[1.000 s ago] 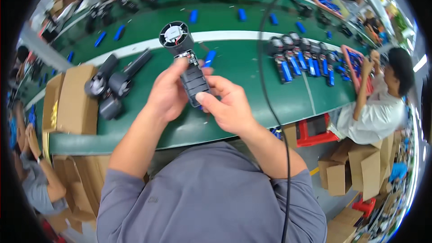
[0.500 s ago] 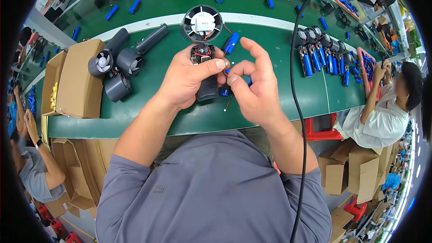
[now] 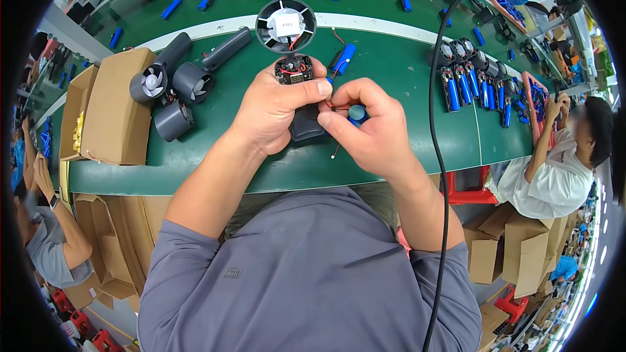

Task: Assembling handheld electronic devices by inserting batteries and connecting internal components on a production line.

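Note:
My left hand (image 3: 274,111) is closed around the dark grey handle (image 3: 306,124) of a handheld fan. Its round fan housing (image 3: 285,21) points away from me, with a white disc in the middle. Below that ring, a bared circuit board (image 3: 295,70) with red wires shows above my left thumb. My right hand (image 3: 375,132) pinches thin red and black wires (image 3: 339,107) close beside the handle, thumb and index finger together. A blue cylindrical battery (image 3: 357,115) is partly hidden behind the right fingers. Another blue battery (image 3: 344,58) with leads lies just beyond.
Several grey fan housings (image 3: 173,122) and an open cardboard box (image 3: 120,111) stand on the left. At right are rows of blue batteries (image 3: 451,94) with fan parts. A black cable (image 3: 435,130) hangs down across the view. Co-workers sit on both sides.
My right index finger, raised before, has curled down into a pinch on the wires. The right hand has come closer to the fan. The whole view has shifted slightly.

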Tool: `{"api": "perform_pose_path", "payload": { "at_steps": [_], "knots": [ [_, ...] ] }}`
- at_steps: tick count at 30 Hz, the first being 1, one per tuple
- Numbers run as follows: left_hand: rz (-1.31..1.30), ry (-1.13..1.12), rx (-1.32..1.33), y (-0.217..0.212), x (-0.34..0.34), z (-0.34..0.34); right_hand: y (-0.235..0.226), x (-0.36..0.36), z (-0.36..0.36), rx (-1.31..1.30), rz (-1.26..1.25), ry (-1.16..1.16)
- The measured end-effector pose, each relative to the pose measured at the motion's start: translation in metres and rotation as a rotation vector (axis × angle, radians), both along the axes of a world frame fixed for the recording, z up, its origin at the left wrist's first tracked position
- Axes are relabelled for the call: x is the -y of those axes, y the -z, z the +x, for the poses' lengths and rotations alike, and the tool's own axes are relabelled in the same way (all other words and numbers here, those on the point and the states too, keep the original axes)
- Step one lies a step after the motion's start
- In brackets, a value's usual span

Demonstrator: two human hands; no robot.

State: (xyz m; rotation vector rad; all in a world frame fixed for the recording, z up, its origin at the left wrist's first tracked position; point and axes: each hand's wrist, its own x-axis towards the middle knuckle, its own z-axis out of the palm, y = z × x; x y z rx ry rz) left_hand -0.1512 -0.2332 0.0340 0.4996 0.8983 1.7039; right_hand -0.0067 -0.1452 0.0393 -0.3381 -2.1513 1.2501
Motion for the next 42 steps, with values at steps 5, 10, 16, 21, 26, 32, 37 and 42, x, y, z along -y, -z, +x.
{"api": "perform_pose_path", "payload": {
  "at_steps": [5, 10, 16, 21, 26, 32, 37, 42],
  "knots": [
    [-0.043, -0.083, -0.044, -0.001, 0.001, 0.001, -0.001, 0.003, -0.007, -0.015, 0.323, 0.208],
    [-0.027, -0.162, -0.101, -0.002, 0.002, 0.007, -0.008, 0.008, -0.014, -0.111, 0.554, 0.362],
    [0.002, -0.208, -0.168, -0.003, 0.005, 0.005, -0.009, 0.01, -0.019, -0.082, 0.606, 0.38],
    [0.002, -0.187, -0.148, -0.003, 0.004, 0.0, -0.013, 0.013, -0.022, 0.01, 0.501, 0.341],
    [0.015, -0.195, -0.148, -0.001, 0.003, -0.002, -0.01, 0.014, -0.026, -0.029, 0.424, 0.353],
    [0.044, -0.256, -0.196, 0.0, 0.001, -0.004, -0.018, 0.011, -0.018, 0.001, 0.346, 0.296],
    [0.232, -0.278, -0.059, 0.006, -0.002, -0.021, -0.041, 0.034, -0.008, 0.005, 0.135, 0.087],
    [0.197, -0.122, 0.016, -0.001, -0.003, -0.009, -0.043, 0.035, -0.02, -0.015, 0.112, 0.052]
  ]
}}
